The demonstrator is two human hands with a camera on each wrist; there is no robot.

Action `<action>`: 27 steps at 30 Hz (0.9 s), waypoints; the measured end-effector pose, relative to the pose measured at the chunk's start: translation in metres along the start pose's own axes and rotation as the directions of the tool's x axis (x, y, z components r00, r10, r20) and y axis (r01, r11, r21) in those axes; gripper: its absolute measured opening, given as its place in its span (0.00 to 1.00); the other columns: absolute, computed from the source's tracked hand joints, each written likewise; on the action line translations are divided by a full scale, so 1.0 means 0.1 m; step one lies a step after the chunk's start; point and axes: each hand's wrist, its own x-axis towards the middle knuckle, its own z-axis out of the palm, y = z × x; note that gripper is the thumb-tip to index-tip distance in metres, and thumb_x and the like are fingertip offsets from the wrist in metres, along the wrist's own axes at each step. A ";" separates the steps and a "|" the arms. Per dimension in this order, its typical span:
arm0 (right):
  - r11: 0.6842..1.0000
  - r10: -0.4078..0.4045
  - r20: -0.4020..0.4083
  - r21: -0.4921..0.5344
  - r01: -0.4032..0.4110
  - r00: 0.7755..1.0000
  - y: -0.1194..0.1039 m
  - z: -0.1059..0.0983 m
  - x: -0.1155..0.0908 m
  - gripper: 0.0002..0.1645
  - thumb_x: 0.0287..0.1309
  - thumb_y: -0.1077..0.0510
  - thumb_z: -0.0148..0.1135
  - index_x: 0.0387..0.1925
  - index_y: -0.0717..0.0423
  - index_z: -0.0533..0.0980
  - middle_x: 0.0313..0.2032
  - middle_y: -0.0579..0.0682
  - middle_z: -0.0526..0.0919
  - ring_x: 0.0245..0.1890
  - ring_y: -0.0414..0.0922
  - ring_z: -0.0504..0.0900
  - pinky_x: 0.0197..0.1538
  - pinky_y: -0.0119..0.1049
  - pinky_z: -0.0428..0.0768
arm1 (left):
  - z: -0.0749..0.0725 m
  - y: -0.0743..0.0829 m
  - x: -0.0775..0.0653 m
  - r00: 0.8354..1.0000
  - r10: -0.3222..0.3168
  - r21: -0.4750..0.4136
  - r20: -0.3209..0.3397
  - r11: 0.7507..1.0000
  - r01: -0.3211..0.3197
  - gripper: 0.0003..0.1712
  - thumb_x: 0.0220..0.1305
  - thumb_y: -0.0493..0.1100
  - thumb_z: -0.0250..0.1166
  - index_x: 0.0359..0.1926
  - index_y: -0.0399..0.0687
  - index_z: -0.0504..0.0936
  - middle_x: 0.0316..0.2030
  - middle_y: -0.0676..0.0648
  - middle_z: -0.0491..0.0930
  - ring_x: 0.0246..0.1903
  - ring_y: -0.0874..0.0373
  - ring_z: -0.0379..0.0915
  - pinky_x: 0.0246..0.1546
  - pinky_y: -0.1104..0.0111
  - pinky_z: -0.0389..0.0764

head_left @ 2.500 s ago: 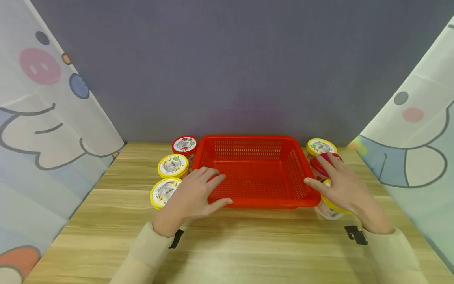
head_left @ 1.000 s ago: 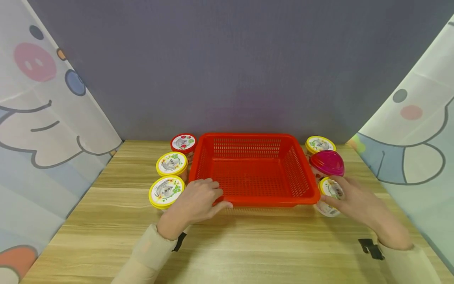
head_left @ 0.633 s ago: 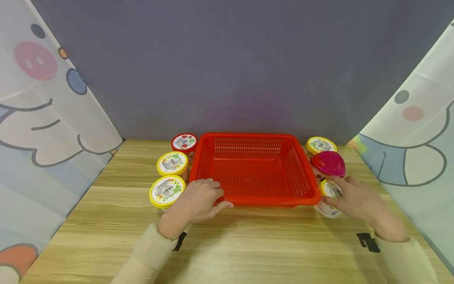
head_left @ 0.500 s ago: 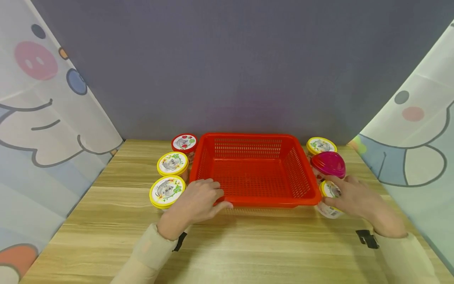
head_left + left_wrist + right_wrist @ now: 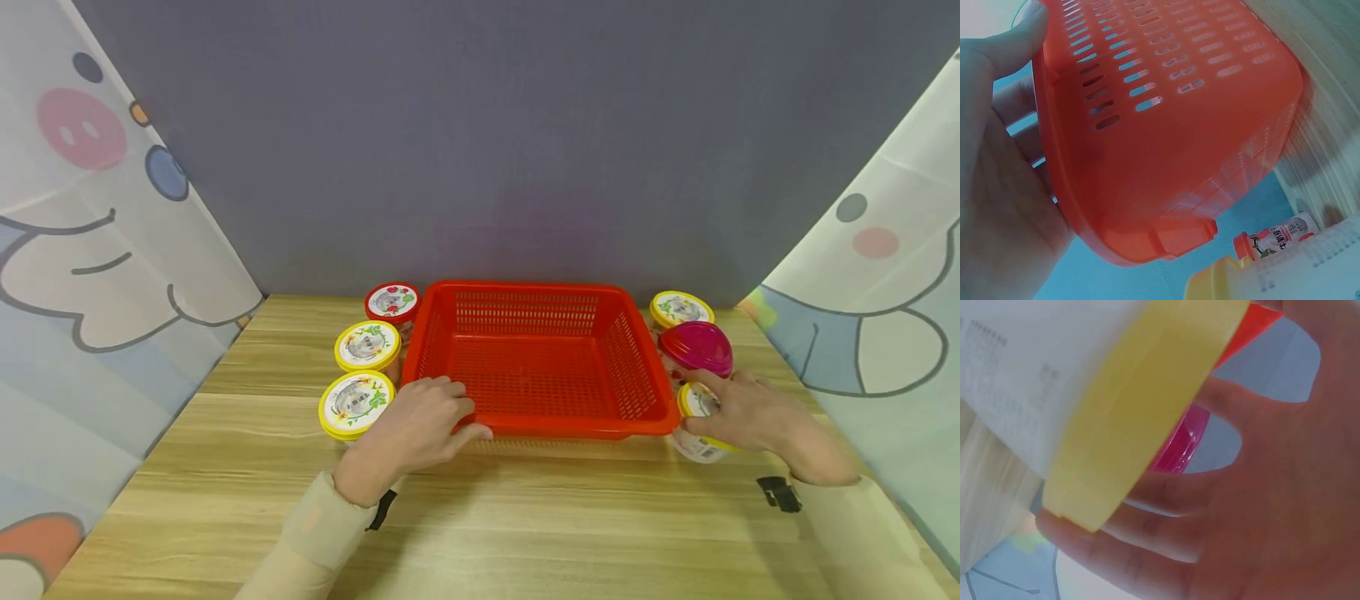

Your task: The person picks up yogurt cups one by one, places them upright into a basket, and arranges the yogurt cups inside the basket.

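In the head view, a red basket (image 5: 525,375) with slotted sides stands on the desk (image 5: 525,533), just in front of a grey wall (image 5: 480,142). The left hand (image 5: 420,421) is curled over the basket's near rim towards its left corner and holds it there. The right hand (image 5: 753,417) grips the front right tub (image 5: 697,450) by its yellow lid, beside the basket's near right corner. Behind that tub sit a magenta-lidded tub (image 5: 699,348) and, farthest back, a back right tub (image 5: 681,309) with a yellow lid. Along the basket's left side are a red-lidded tub (image 5: 392,302) at the back, then a middle left tub (image 5: 367,346) and a front left tub (image 5: 356,402), both yellow-lidded.

In the left wrist view, the basket rim passes between the thumb and the bent fingers. The red-lidded tub shows below, its printed label facing out.

In the right wrist view, the fingers are bent and spread about as wide as the yellow lid, with the magenta lid visible between them. That picture is close and soft, so how firmly they press is hard to judge.
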 end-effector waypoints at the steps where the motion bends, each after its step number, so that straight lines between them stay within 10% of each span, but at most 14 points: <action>1: 1.000 -0.002 -0.009 0.000 0.002 1.000 0.00 0.01 0.00 0.54 0.50 0.34 0.69 0.72 0.57 0.63 0.50 0.76 0.72 0.47 0.73 0.72 0.33 0.63 0.80 | 0.00 0.00 0.00 1.000 -0.001 0.001 0.000 1.000 0.001 0.24 0.66 0.63 0.65 0.21 0.55 0.78 0.21 0.57 0.68 0.24 0.59 0.68 0.30 0.67 0.74; 9: 0.999 -0.030 -0.181 -0.049 0.022 0.983 0.00 0.15 -0.05 0.45 0.48 0.37 0.70 0.65 0.52 0.71 0.45 0.67 0.76 0.43 0.66 0.75 0.28 0.58 0.78 | 0.01 0.00 0.01 1.000 0.005 -0.001 -0.001 1.000 -0.005 0.23 0.67 0.62 0.65 0.21 0.54 0.79 0.21 0.57 0.69 0.25 0.59 0.68 0.31 0.67 0.74; 27: 0.993 -0.071 -0.270 -0.105 0.044 0.960 -0.04 0.03 -0.17 0.42 0.51 0.35 0.70 0.62 0.52 0.73 0.51 0.69 0.75 0.45 0.67 0.74 0.31 0.61 0.79 | 0.01 -0.01 0.00 1.000 0.003 0.004 -0.008 1.000 -0.003 0.23 0.67 0.62 0.66 0.21 0.54 0.79 0.21 0.57 0.68 0.24 0.58 0.67 0.30 0.67 0.74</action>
